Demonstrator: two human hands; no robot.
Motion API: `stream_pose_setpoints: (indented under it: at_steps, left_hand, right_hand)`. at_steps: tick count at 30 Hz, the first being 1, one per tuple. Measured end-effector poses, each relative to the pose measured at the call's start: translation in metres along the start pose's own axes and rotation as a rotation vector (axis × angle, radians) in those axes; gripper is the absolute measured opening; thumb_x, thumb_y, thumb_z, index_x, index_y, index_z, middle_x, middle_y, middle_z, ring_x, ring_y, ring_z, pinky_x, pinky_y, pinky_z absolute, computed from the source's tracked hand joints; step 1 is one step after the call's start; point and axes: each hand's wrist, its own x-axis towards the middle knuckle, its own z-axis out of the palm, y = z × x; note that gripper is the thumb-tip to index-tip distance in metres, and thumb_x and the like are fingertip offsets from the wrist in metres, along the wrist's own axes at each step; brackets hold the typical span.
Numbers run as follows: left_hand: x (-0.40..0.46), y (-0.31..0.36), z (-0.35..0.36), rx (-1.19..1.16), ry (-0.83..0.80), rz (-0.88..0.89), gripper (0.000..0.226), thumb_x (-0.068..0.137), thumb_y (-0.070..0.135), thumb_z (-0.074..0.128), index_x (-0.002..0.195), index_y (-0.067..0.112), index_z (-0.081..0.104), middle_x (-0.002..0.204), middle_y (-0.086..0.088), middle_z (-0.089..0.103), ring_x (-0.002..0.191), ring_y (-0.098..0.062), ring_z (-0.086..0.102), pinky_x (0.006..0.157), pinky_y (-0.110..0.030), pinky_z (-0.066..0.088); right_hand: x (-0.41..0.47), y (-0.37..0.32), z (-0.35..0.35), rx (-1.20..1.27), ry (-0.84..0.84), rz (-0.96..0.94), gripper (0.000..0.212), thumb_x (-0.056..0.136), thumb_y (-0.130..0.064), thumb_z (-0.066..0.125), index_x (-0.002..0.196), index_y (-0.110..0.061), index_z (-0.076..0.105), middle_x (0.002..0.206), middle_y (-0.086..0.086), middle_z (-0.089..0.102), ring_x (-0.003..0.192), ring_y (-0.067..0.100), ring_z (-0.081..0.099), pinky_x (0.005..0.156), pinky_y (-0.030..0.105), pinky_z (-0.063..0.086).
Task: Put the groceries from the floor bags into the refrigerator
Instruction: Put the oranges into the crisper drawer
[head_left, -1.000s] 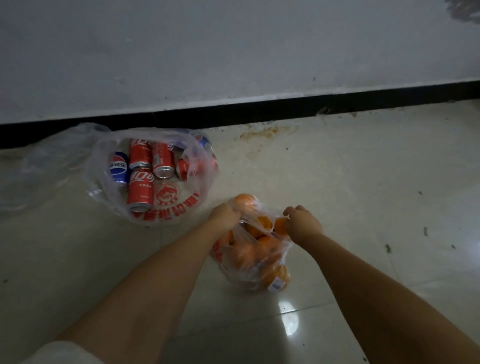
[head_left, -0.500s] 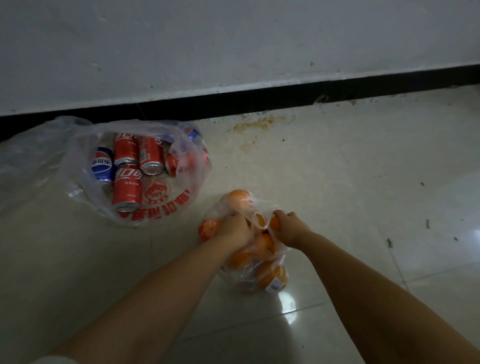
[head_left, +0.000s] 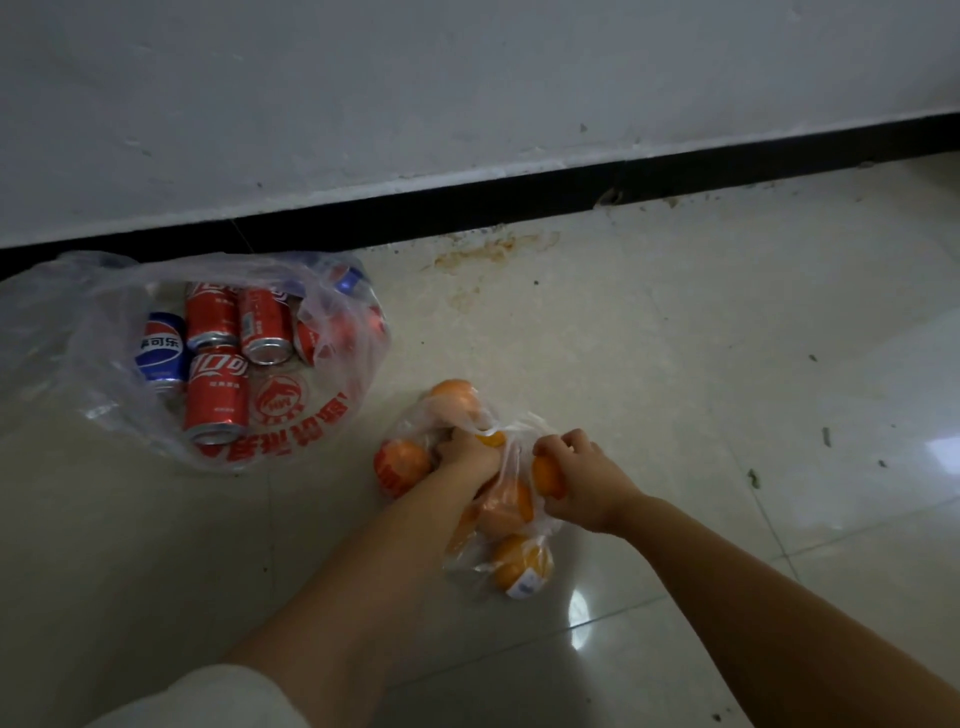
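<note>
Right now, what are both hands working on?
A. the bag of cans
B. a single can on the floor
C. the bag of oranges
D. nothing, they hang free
C: the left hand and right hand both grip the top of the orange bag, while the can bag lies untouched off to the left.

The floor (head_left: 675, 364) is laid with glossy pale tiles and stained near the matt black skirting (head_left: 519, 200). Thin, crinkled clear plastic forms the orange bag (head_left: 511, 525) and the printed can bag (head_left: 322, 395). Shiny metal cans (head_left: 215, 400) are seen inside.
</note>
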Motion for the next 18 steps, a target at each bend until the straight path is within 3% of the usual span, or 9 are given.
stream_pose_setpoints:
  at_steps: [3, 5, 7, 11, 14, 16, 18]
  left_hand:
    - [-0.006, -0.002, -0.013, -0.027, -0.079, 0.063, 0.023, 0.090, 0.038, 0.059, 0.094, 0.015, 0.060, 0.090, -0.004, 0.063, 0.084, -0.020, 0.062, 0.077, -0.034, 0.055]
    - [-0.003, -0.005, -0.025, -0.150, -0.131, -0.003, 0.030, 0.088, 0.036, 0.064, 0.107, 0.014, 0.057, 0.091, -0.005, 0.061, 0.082, -0.019, 0.061, 0.064, -0.031, 0.053]
    - [-0.003, -0.007, -0.037, -0.329, -0.195, -0.077, 0.051, 0.084, 0.034, 0.069, 0.127, 0.015, 0.049, 0.115, -0.010, 0.061, 0.102, -0.026, 0.061, 0.075, -0.039, 0.056]
    - [-0.030, -0.012, -0.060, -0.556, -0.201, -0.132, 0.072, 0.074, 0.035, 0.079, 0.136, 0.021, 0.044, 0.135, -0.009, 0.050, 0.121, -0.029, 0.052, 0.083, -0.052, 0.056]
    - [-0.076, -0.009, -0.078, -0.475, -0.121, -0.174, 0.075, 0.072, 0.036, 0.079, 0.136, 0.024, 0.041, 0.134, -0.004, 0.048, 0.121, -0.028, 0.050, 0.079, -0.047, 0.057]
    - [-0.112, 0.000, -0.094, -0.441, -0.056, -0.170, 0.066, 0.077, 0.033, 0.076, 0.133, 0.023, 0.044, 0.129, -0.004, 0.050, 0.115, -0.027, 0.052, 0.066, -0.037, 0.057]
    - [-0.152, 0.013, -0.110, -0.456, -0.029, -0.163, 0.060, 0.077, 0.034, 0.074, 0.130, 0.023, 0.047, 0.125, -0.005, 0.053, 0.110, -0.026, 0.055, 0.069, -0.038, 0.058]
  right_hand:
    - [0.001, 0.004, -0.003, 0.133, 0.051, 0.072, 0.066, 0.077, -0.032, 0.070, 0.136, -0.029, 0.039, 0.132, 0.007, 0.033, 0.119, 0.029, 0.042, 0.098, 0.037, 0.045]
    - [0.004, 0.004, -0.007, 0.393, 0.083, 0.171, 0.061, 0.078, -0.031, 0.071, 0.131, -0.026, 0.042, 0.127, 0.005, 0.033, 0.113, 0.028, 0.046, 0.091, 0.036, 0.048]
    - [0.006, 0.000, -0.010, 0.658, 0.114, 0.235, 0.056, 0.079, -0.028, 0.072, 0.126, -0.024, 0.043, 0.124, 0.006, 0.037, 0.109, 0.028, 0.050, 0.084, 0.035, 0.052]
    - [-0.010, -0.027, -0.015, 1.083, 0.218, 0.354, 0.046, 0.082, -0.019, 0.070, 0.116, -0.021, 0.038, 0.109, 0.008, 0.048, 0.104, 0.029, 0.056, 0.090, 0.048, 0.054]
    - [-0.050, -0.057, -0.029, 1.301, 0.191, 0.436, 0.038, 0.087, -0.016, 0.065, 0.116, -0.019, 0.040, 0.100, 0.005, 0.047, 0.097, 0.026, 0.056, 0.087, 0.046, 0.056]
    - [-0.083, -0.077, -0.050, 1.408, 0.130, 0.456, 0.034, 0.090, -0.016, 0.062, 0.121, -0.018, 0.047, 0.106, 0.006, 0.049, 0.101, 0.027, 0.057, 0.084, 0.044, 0.057]
    - [-0.117, -0.094, -0.075, 1.489, 0.073, 0.486, 0.031, 0.091, -0.015, 0.060, 0.121, -0.016, 0.052, 0.112, 0.007, 0.051, 0.105, 0.028, 0.058, 0.083, 0.043, 0.057]
